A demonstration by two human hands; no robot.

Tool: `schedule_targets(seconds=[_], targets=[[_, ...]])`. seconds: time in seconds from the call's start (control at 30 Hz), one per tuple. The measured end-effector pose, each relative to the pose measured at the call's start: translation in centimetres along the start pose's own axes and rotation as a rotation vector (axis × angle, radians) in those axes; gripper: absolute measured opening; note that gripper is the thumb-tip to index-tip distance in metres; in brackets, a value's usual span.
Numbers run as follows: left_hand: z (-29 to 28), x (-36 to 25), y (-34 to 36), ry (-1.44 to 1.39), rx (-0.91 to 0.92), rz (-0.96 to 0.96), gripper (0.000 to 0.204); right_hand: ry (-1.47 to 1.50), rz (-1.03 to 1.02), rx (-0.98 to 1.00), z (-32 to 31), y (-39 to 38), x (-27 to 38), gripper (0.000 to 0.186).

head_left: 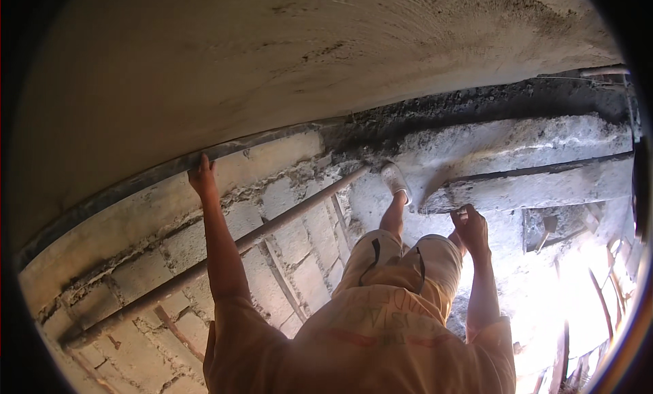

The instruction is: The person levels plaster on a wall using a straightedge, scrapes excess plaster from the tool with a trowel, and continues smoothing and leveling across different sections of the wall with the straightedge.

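My left hand (203, 178) reaches up to a long, dark, narrow strip (153, 179) that runs along the lower edge of a smooth plastered surface (204, 74). A finger and the thumb press against the strip's edge, and the hand looks closed on it. My right hand (472, 229) is held out low on the right with its fingers curled together in a pinch. Whatever sits between those fingertips is too small to make out. Behind that hand lies a rough, whitish ledge (530, 190).
A round pole (292, 217) crosses a block wall (272, 271) on the left, with thinner sticks joined to it. My foot, in a light shoe (396, 182), rests near the pole's far end. Bright light washes out the lower right, where several poles (562, 346) stand.
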State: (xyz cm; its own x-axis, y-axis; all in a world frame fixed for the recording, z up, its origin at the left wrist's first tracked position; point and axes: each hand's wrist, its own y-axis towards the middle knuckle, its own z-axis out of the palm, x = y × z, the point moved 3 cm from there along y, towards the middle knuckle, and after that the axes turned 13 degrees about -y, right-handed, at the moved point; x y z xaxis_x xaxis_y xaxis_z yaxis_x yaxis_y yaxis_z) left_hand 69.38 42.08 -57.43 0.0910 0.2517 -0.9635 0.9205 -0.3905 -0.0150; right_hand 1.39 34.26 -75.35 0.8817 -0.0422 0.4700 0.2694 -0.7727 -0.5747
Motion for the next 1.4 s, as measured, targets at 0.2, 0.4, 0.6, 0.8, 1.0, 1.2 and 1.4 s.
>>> schedule_targets(seconds=[0.2,0.4,0.6,0.8,1.0,1.2,1.4], targets=[[0.8,0.4,0.4,-0.028,-0.016,0.012,0.039,0.119,0.09,-0.029,0.7,-0.1,-3.6,0.028],[1.3,-0.8,0.8,0.102,-0.08,-0.055,0.039,0.088,0.158,-0.021,0.7,0.6,-5.3,0.027],[1.3,-4.1,-0.2,0.234,-0.117,-0.139,0.047,0.156,0.115,-0.03,1.1,0.4,-6.0,0.035],[1.3,-5.4,-0.8,0.143,-0.052,-0.108,0.046,0.143,0.201,0.047,-0.6,-0.8,-6.3,0.031],[1.1,-7.9,-2.1,0.124,-0.143,-0.121,0.039,0.153,0.192,0.029,-0.2,-1.5,-9.0,0.028],[-1.1,-11.2,-0.6,0.122,-0.1,-0.066,0.041,0.034,0.082,-0.114,-0.1,-0.6,-8.1,0.037],[-0.8,-9.0,-0.7,0.241,-0.055,0.038,0.044,0.026,0.057,-0.146,-2.2,0.9,-1.9,0.039]])
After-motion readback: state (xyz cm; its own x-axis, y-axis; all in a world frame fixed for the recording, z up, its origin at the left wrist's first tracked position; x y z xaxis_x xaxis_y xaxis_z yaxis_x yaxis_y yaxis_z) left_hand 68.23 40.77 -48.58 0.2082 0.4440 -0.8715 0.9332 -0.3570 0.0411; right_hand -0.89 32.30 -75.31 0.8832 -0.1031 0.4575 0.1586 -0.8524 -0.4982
